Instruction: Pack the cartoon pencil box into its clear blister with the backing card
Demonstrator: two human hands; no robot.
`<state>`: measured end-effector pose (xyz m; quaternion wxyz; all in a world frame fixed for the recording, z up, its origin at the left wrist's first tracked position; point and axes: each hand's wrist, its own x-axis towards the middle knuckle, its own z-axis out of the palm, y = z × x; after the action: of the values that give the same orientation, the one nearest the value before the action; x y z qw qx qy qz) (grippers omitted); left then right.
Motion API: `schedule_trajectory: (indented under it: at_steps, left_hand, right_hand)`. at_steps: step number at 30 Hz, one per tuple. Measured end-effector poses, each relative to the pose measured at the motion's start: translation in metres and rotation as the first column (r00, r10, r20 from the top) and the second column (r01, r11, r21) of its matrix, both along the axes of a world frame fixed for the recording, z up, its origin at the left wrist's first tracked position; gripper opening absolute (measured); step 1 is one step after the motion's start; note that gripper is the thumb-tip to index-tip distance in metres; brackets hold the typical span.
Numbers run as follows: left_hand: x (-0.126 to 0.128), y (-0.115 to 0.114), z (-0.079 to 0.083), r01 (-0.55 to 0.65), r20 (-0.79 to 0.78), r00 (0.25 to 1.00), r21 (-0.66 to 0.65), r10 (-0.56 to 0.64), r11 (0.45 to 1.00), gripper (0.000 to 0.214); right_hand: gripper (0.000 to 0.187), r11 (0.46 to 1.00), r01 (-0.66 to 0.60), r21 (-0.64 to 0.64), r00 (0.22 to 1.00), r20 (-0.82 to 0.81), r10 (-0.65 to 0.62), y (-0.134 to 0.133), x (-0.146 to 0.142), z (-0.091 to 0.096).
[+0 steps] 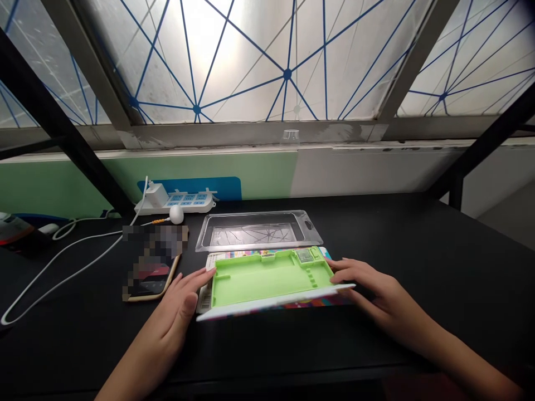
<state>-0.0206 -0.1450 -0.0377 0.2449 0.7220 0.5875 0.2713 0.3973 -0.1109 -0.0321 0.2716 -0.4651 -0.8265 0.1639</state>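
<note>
A light green plastic pencil case [259, 281] lies opened on a colourful printed card [330, 301], showing its moulded inside. Its white-edged lid [276, 302] is tilted toward me and a little blurred. My left hand [178, 312] rests at the left end of the case, its fingers stretched out and their tips against the edge. At the right end, my right hand [371, 289] has its fingers around the corner of the case and lid, with the thumb low beside the lid. The fingertips there are partly hidden. Just behind the case lies a clear plastic blister shell [254, 245].
A phone [159, 267], partly pixelated, lies left of the case. Behind it stands a white power strip [188, 203] with a plugged-in charger, and a white cable [62, 262] loops across the black table [438, 267]. Black frame bars rise at both sides before the window.
</note>
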Motion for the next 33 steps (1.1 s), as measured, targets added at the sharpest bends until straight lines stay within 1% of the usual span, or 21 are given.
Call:
schedule_trajectory:
  at_steps: [2, 3, 5, 7, 8, 10, 13, 15, 16, 17, 20, 22, 24, 25, 27, 28, 30, 33]
  left_hand:
    - [0.001, -0.001, 0.000, -0.053, 0.071, 0.996, -0.021, 0.055, 0.998, 0.050]
    - [0.001, -0.001, 0.000, -0.079, 0.090, 0.993, -0.023, 0.081, 0.997, 0.050]
    - [0.001, 0.000, -0.001, -0.091, 0.086, 0.992, -0.015, 0.092, 0.996, 0.051]
    - [0.001, 0.000, -0.001, -0.051, 0.056, 0.997, 0.013, 0.050, 0.999, 0.052]
    - [0.001, 0.001, -0.001, -0.024, 0.041, 0.999, 0.030, 0.023, 0.999, 0.053]
    - [0.002, 0.001, 0.000, 0.012, 0.007, 1.000, 0.072, -0.012, 0.997, 0.052]
    - [0.006, -0.001, 0.007, 0.030, -0.050, 0.999, 0.199, -0.021, 0.980, 0.052]
    - [0.011, 0.001, 0.020, 0.042, -0.080, 0.997, 0.302, -0.018, 0.952, 0.051]
    - [0.013, 0.004, 0.029, 0.040, -0.092, 0.996, 0.345, -0.009, 0.938, 0.050]
    - [0.017, 0.010, 0.039, 0.042, -0.109, 0.994, 0.360, -0.002, 0.932, 0.050]
    - [0.029, 0.041, 0.070, 0.078, -0.207, 0.978, 0.369, 0.000, 0.926, 0.057]
    - [0.036, 0.069, 0.081, 0.121, -0.297, 0.955, 0.371, -0.006, 0.921, 0.070]
    - [0.040, 0.094, 0.080, 0.123, -0.385, 0.923, 0.361, 0.027, 0.924, 0.069]
    - [0.040, 0.103, 0.077, 0.111, -0.413, 0.909, 0.362, 0.053, 0.925, 0.067]
    - [0.037, 0.114, 0.066, 0.082, -0.460, 0.881, 0.380, 0.111, 0.921, 0.065]
    - [0.033, 0.117, 0.060, 0.081, -0.489, 0.863, 0.385, 0.129, 0.919, 0.066]
    - [0.027, 0.116, 0.050, 0.109, -0.562, 0.818, 0.362, 0.124, 0.926, 0.065]
    - [0.023, 0.112, 0.044, 0.129, -0.646, 0.754, 0.329, 0.123, 0.936, 0.062]
  right_hand:
    - [0.018, 0.999, 0.052, -0.014, 0.998, -0.036, -0.052, -0.002, -0.004, 0.003]
    - [0.021, 0.995, 0.088, -0.036, 0.995, -0.047, -0.090, -0.002, -0.006, 0.004]
    - [0.035, 0.984, 0.153, -0.092, 0.987, -0.036, -0.157, -0.002, -0.009, 0.003]
    - [0.055, 0.979, 0.166, -0.121, 0.986, -0.001, -0.167, -0.001, -0.011, -0.001]
    - [0.062, 0.980, 0.162, -0.117, 0.987, 0.013, -0.162, 0.000, -0.012, -0.004]
    - [0.063, 0.984, 0.157, -0.087, 0.988, 0.015, -0.157, -0.001, -0.013, -0.009]
    - [0.056, 0.986, 0.162, -0.041, 0.986, -0.040, -0.164, -0.006, -0.017, -0.009]
    - [0.055, 0.984, 0.177, -0.034, 0.979, -0.094, -0.180, -0.009, -0.021, -0.002]
    - [0.055, 0.982, 0.188, -0.029, 0.974, -0.120, -0.191, -0.008, -0.023, 0.004]
    - [0.055, 0.979, 0.201, -0.021, 0.969, -0.142, -0.202, -0.005, -0.025, 0.011]
    - [0.054, 0.972, 0.231, 0.042, 0.959, -0.177, -0.220, 0.021, -0.032, 0.032]
    - [0.054, 0.969, 0.237, 0.075, 0.960, -0.171, -0.222, 0.047, -0.037, 0.040]
    - [0.054, 0.969, 0.236, 0.075, 0.963, -0.156, -0.222, 0.073, -0.042, 0.041]
    - [0.054, 0.971, 0.231, 0.069, 0.965, -0.148, -0.219, 0.084, -0.044, 0.039]
    - [0.054, 0.976, 0.206, 0.067, 0.972, -0.133, -0.196, 0.099, -0.047, 0.030]
    - [0.053, 0.980, 0.184, 0.074, 0.977, -0.124, -0.174, 0.103, -0.049, 0.025]
    - [0.052, 0.987, 0.124, 0.099, 0.988, -0.104, -0.114, 0.106, -0.050, 0.015]
    - [0.049, 0.991, 0.058, 0.122, 0.995, -0.086, -0.047, 0.106, -0.049, 0.005]
